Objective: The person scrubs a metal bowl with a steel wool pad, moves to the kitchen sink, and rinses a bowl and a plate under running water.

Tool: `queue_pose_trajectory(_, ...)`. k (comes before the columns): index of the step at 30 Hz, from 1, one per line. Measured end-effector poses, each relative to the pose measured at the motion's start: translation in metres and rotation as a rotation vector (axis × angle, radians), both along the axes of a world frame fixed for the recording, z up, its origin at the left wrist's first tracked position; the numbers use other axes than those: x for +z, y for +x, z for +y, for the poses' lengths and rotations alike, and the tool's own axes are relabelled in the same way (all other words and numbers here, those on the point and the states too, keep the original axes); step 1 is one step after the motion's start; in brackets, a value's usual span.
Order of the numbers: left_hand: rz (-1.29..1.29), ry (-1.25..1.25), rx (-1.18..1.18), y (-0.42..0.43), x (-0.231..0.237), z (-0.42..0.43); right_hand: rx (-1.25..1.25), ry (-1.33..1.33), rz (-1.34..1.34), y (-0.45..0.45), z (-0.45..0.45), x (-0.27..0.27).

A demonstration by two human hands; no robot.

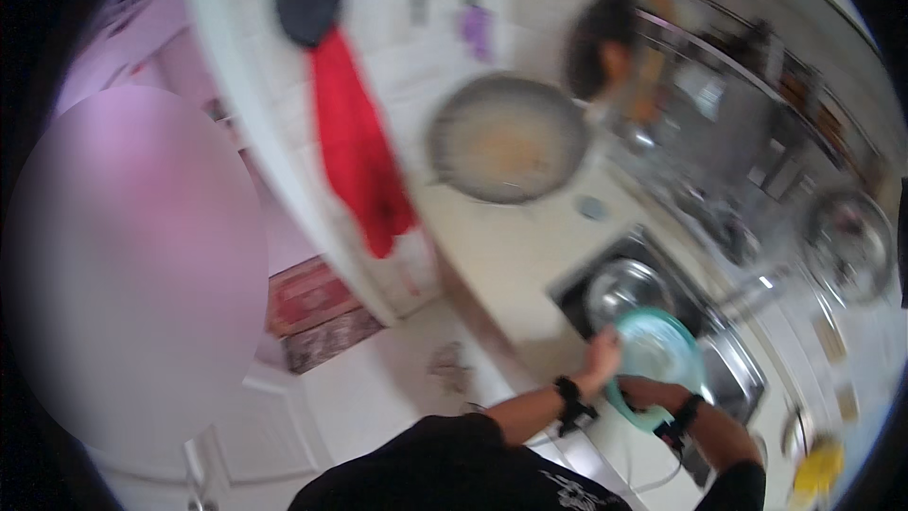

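A light green plastic basin (656, 355), whitish inside, is at the near edge of a stainless steel double sink (731, 362). My left hand (604, 355) grips the basin's left rim. My right hand (645, 392) reaches inside the basin near its lower rim; its fingers are blurred, and whether they hold something cannot be told. A black band circles each wrist. Beyond the basin, a round metal bowl (624, 291) lies in the far sink bowl.
A large wok (509, 138) stands on the cream countertop (489, 248), with a small round grey thing (591, 208) beside it. Utensils hang behind the sink near a metal faucet (755, 291). A red cloth (355, 149) hangs left. A yellow item (816, 472) lies lower right.
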State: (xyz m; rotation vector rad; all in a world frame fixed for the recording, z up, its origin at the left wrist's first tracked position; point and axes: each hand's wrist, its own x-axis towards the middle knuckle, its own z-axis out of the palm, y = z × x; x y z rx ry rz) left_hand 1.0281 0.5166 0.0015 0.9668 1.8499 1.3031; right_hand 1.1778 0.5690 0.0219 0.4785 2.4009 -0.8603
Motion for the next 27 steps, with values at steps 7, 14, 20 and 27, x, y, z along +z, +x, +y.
queue_pose_trajectory(7, 0.028, 0.221, 0.078, 0.000, -0.001, -0.011, -0.128, 0.508, -0.003, 0.005, 0.072, -0.002)
queue_pose_trajectory(14, -0.126, 0.080, -0.012, 0.026, -0.013, 0.017, 0.299, 0.103, -0.466, 0.135, 0.054, -0.073)
queue_pose_trajectory(20, -0.005, 0.134, 0.020, 0.002, -0.014, 0.001, -0.456, -0.063, 0.730, -0.019, 0.043, -0.047)
queue_pose_trajectory(27, -0.065, 0.281, 0.149, 0.002, -0.016, 0.007, -0.674, -0.176, 0.359, -0.046, 0.036, 0.008)
